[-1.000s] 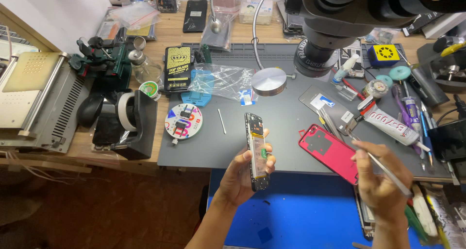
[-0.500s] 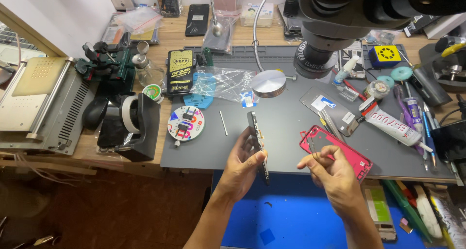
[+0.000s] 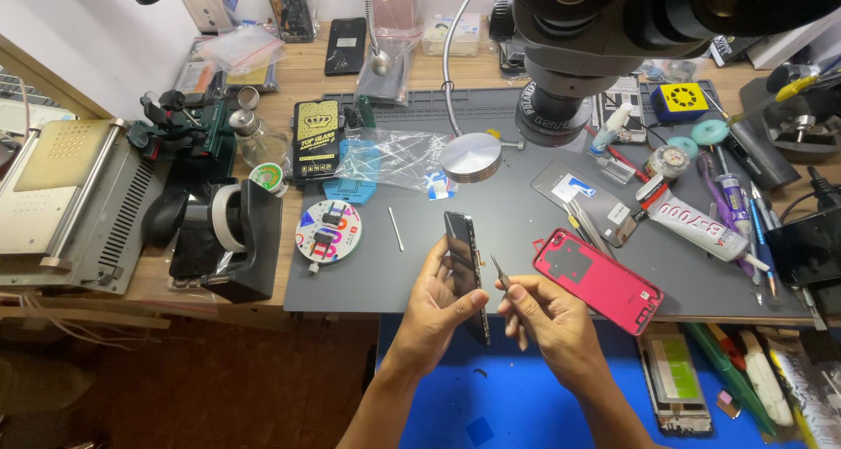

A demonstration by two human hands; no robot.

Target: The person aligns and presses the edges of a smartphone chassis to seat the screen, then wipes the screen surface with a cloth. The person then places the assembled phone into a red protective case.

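While the left hand (image 3: pixel 435 304) grips a dark phone (image 3: pixel 465 265) edge-on, fingers wrapped around its lower half and thumb pressed on the near side, the phone stands tilted above the front edge of the grey work mat (image 3: pixel 491 208). Just beside it, the right hand (image 3: pixel 550 316) pinches slim metal tweezers (image 3: pixel 502 274) between thumb and forefinger, the tip aimed at the phone's side edge and very close to it; whether it touches cannot be told.

To the right of the hands, a red phone back cover (image 3: pixel 597 280) lies flat on the mat, inner face up, with a dark square patch at its middle. Further right lies a white glue tube (image 3: pixel 692 225) with red lettering, angled across the mat. To the left of the phone sit a thin metal rod (image 3: pixel 396 228) and a round white disc (image 3: pixel 328 232) printed in pink and blue, holding small dark parts.

Behind these, a crumpled clear plastic bag (image 3: pixel 394 157) rests over a blue card, next to a black rectangular package (image 3: pixel 316 139) with a gold crown emblem. A round metal lamp base (image 3: pixel 470 157) stands near the mat's centre. Above it, a large black microscope head (image 3: pixel 604 28) hangs over the bench. At the back right, a yellow square label sits on a small blue box (image 3: pixel 682 99). Beneath the forearms spreads a blue mat (image 3: pixel 517 396).
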